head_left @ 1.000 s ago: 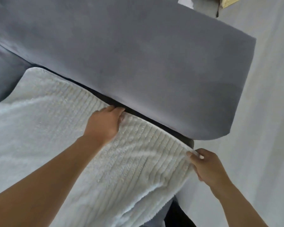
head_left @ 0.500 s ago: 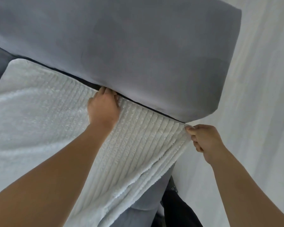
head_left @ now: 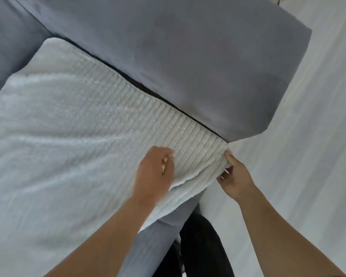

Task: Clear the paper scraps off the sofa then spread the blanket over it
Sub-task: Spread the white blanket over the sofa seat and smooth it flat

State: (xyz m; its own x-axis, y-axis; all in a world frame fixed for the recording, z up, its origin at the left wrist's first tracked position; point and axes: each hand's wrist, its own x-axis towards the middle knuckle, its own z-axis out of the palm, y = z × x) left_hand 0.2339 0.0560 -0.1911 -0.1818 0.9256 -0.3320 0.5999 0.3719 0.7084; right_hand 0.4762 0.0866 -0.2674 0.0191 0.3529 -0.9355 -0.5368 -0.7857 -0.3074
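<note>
A white ribbed blanket (head_left: 72, 124) lies spread across the seat of the grey sofa (head_left: 160, 246). Its far edge is tucked along the dark gap beside the broad armrest (head_left: 208, 66), and its near edge hangs over the seat front. The left hand (head_left: 154, 172) rests on the blanket close to the front corner with its fingers curled in. A raised fold runs out from under it toward the corner, though it cannot be told whether the hand actually grips the cloth. The right hand (head_left: 236, 176) is just past the end of the seat and pinches the blanket's corner between thumb and curled fingers, holding it just below the armrest's front end. Pale floor (head_left: 312, 156) lies to the right, and a dark-clothed leg (head_left: 204, 246) shows below the seat.
</note>
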